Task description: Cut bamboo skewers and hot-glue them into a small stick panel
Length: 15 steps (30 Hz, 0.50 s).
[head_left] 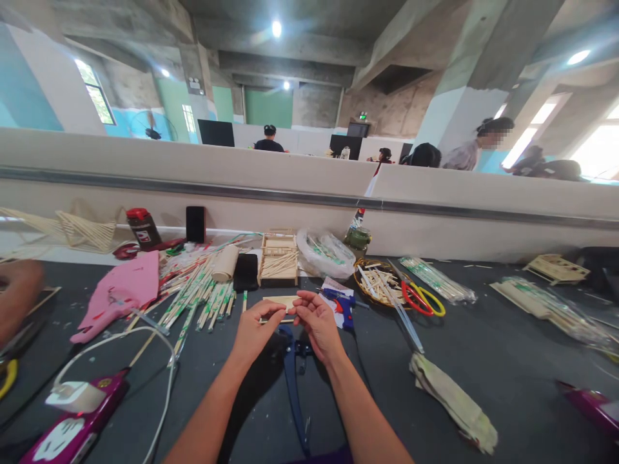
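My left hand [257, 327] and my right hand [320, 323] meet over the middle of the dark table. Thumb and forefinger of each are pinched, with the fingertips almost touching. Whatever lies between them is too small to make out. Just behind the hands is a small flat panel of pale wooden sticks [285, 301], partly covered by my fingers. A dark blue hand tool with long handles [292, 374] lies below them, between my forearms. To the right of my right hand rests a blue glue gun [344, 308].
Bundled sticks [213, 293], a small wooden stick model [279, 258] and a plastic bag [323, 252] stand behind. On the right are a basket of short sticks [377, 283], scissors [425, 299] and a glove [452, 403]. A power strip [80, 422] and another person's hand [19, 296] are left.
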Motion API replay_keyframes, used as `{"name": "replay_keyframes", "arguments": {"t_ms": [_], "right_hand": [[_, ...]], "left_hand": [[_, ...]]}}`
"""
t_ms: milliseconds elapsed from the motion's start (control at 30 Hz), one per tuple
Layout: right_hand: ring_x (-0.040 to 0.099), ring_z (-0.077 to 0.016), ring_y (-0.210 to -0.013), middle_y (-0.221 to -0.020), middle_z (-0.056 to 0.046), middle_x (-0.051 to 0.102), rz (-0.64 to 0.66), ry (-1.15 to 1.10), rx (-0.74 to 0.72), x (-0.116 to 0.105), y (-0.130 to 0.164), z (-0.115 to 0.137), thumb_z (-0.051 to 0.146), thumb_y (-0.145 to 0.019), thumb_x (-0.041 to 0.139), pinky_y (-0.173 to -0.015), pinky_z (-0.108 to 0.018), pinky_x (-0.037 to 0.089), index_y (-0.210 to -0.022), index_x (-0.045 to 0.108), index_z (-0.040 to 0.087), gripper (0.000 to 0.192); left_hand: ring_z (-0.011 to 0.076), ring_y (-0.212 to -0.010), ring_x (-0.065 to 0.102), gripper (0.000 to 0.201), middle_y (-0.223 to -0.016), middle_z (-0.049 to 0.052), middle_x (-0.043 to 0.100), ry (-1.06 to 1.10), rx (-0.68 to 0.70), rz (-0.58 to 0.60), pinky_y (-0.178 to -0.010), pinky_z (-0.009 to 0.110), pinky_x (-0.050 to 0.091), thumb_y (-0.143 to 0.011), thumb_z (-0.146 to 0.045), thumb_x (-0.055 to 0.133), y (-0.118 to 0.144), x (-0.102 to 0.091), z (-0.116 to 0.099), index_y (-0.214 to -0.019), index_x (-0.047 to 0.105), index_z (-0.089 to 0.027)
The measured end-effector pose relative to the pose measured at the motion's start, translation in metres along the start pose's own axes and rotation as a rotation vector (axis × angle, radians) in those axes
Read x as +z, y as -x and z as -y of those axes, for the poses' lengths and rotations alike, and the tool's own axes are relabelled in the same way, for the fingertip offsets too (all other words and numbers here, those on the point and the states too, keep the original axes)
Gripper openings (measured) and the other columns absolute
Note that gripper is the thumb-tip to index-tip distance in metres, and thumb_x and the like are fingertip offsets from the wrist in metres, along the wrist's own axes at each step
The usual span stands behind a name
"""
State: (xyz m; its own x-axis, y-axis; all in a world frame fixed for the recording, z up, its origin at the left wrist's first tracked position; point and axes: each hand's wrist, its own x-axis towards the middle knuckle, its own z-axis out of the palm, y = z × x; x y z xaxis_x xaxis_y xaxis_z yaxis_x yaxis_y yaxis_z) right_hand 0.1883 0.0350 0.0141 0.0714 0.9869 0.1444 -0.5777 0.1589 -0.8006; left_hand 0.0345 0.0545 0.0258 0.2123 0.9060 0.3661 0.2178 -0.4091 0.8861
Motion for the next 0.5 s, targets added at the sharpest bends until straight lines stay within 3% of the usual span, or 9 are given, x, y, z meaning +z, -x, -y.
{"name": "replay_keyframes", "arguments": {"t_ms": [233, 400, 500], "right_hand": [[0.066, -0.016, -0.071, -0.082, -0.001, 0.063, -0.019, 0.11, -0.027, -0.0045, -0.002, -0.0045, 0.023, -0.069, 0.075, -0.052, -0.023, 0.052, -0.098, 0.062, 0.019, 0.033], [0.066, -0.0168, -0.074, -0.085, -0.002, 0.063, -0.019, 0.057, 0.028, -0.0006, 0.0001, -0.0008, 0.025, -0.068, 0.077, -0.053, -0.023, 0.05, -0.099, 0.062, 0.02, 0.035], [0.063, -0.014, -0.071, -0.086, -0.002, 0.064, -0.061, 0.12, 0.001, -0.0034, -0.0002, -0.0003, 0.03, -0.071, 0.074, -0.055, -0.022, 0.047, -0.099, 0.063, 0.02, 0.031]], "left_hand": [[0.0166, -0.082, 0.062, 0.017, -0.082, 0.004, 0.069, -0.168, 0.147, 0.031, -0.077, 0.028, 0.046, -0.084, -0.029, 0.057, 0.0013, 0.0021, -0.0014, -0.081, 0.071, -0.02], [0.0149, -0.076, 0.059, 0.019, -0.079, 0.002, 0.066, -0.093, 0.02, 0.029, -0.071, 0.025, 0.044, -0.084, -0.032, 0.054, -0.0004, 0.0022, -0.0008, -0.078, 0.066, -0.018], [0.0123, -0.066, 0.052, 0.025, -0.067, -0.002, 0.058, -0.002, -0.064, -0.105, -0.062, 0.022, 0.04, -0.086, -0.034, 0.049, -0.001, 0.0007, 0.002, -0.069, 0.058, -0.018]]}}
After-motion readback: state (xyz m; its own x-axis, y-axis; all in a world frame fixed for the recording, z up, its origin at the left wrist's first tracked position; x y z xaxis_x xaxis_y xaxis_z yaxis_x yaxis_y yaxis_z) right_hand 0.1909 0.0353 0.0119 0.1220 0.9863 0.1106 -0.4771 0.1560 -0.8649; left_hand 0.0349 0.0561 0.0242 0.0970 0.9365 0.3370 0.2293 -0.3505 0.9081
